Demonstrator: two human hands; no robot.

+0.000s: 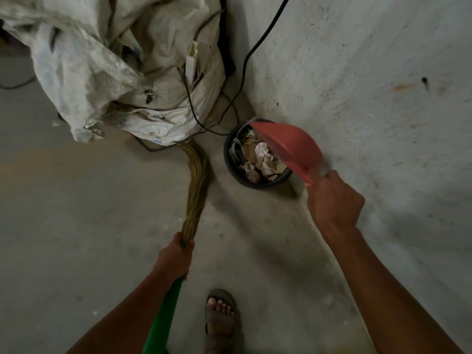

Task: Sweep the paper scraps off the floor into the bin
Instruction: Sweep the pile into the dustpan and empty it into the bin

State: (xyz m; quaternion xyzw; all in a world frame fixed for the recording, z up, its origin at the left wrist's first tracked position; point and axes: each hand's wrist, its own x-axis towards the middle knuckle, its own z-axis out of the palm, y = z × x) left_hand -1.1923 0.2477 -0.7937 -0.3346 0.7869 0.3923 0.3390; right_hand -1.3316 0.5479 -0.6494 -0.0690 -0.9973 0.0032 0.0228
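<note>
Right hand point(334, 200) grips the red dustpan point(288, 146) by its handle, tipped over the bin point(229, 159) by the wall where crumpled scraps point(263, 159), light and likely flyaway, sit inside, while left hand point(176, 256) clutches the broom point(196, 180) near its bristles.

The dustpan point(290, 146) is salmon red. The bin point(231, 164) is black, and the crumpled paper scraps point(264, 157) in it are off-white and tan. The broom point(196, 185) has straw-yellow bristles and a bright green handle. The sack point(115, 60) is dirty white with dark smudges. The cable point(258, 44) is black, the floor point(76, 200) plain grey, and the sandal point(221, 320) grey.
</note>
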